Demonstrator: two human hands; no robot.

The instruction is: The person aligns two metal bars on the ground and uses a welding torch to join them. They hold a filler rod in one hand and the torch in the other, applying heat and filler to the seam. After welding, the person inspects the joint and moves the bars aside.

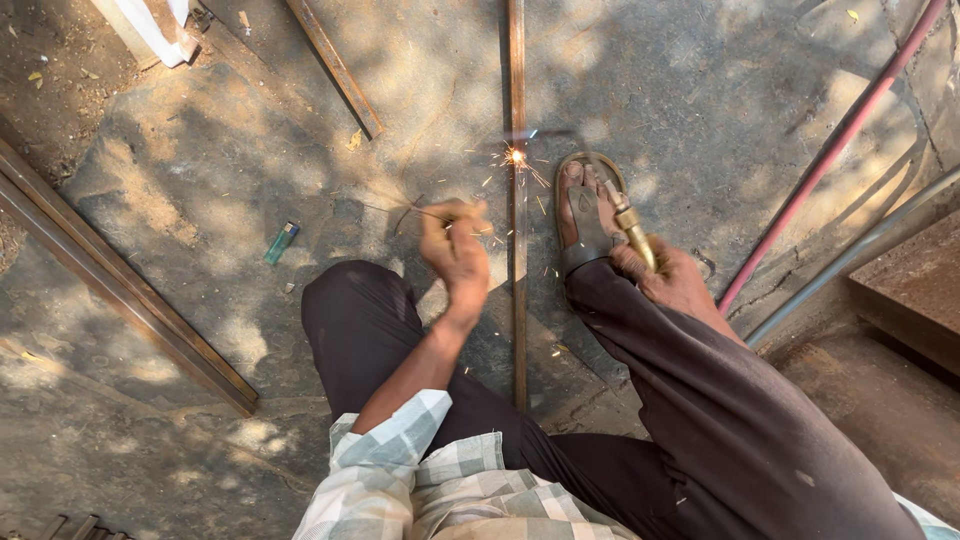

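Steel bar lies on the concrete floor between the knees; left hand, fingers closed on a thin filler rod, feeds the sparking spot. Right hand grips the brass torch. Joint looks only begun.

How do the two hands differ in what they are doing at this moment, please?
The left hand is raised beside the long metal bar, pinching a thin wire; the right hand rests low on the knee, gripping a brass torch. The left looks motion-blurred, the right sharp. Both are bare.
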